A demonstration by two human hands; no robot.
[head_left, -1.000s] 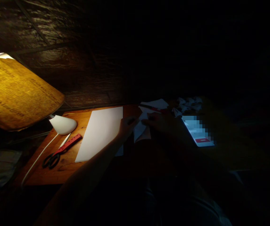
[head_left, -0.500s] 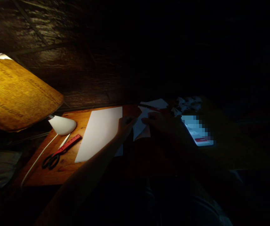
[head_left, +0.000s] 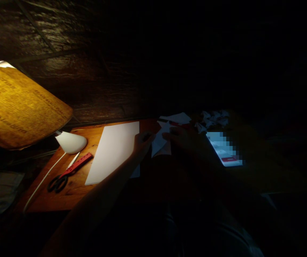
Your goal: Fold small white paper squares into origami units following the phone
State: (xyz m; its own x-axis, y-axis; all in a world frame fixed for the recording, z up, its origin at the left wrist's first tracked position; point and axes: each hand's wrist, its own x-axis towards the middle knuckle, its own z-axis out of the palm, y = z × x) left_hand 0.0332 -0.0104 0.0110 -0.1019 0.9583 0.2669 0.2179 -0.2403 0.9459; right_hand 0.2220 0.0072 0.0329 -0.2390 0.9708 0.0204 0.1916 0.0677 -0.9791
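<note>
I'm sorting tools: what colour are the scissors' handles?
Black; the head view shows the scissors' handles best.

Holding a folded paper (head_left: 162, 140) between left hand (head_left: 142, 140) and right hand (head_left: 178, 137), near the far edge of the wooden surface (head_left: 50, 200). Reaching with the left forearm across a white sheet (head_left: 114, 151). Toward the far left corner, seeing a lamp base (head_left: 71, 142); nearer the left edge, black-and-red scissors (head_left: 70, 171) beside a slim white stick (head_left: 73, 159). At the far edge, past the hands, finding loose paper (head_left: 178, 117); to the right, small crumpled-looking papers (head_left: 214, 118) and, closer in, a lit phone (head_left: 223, 151).
</note>
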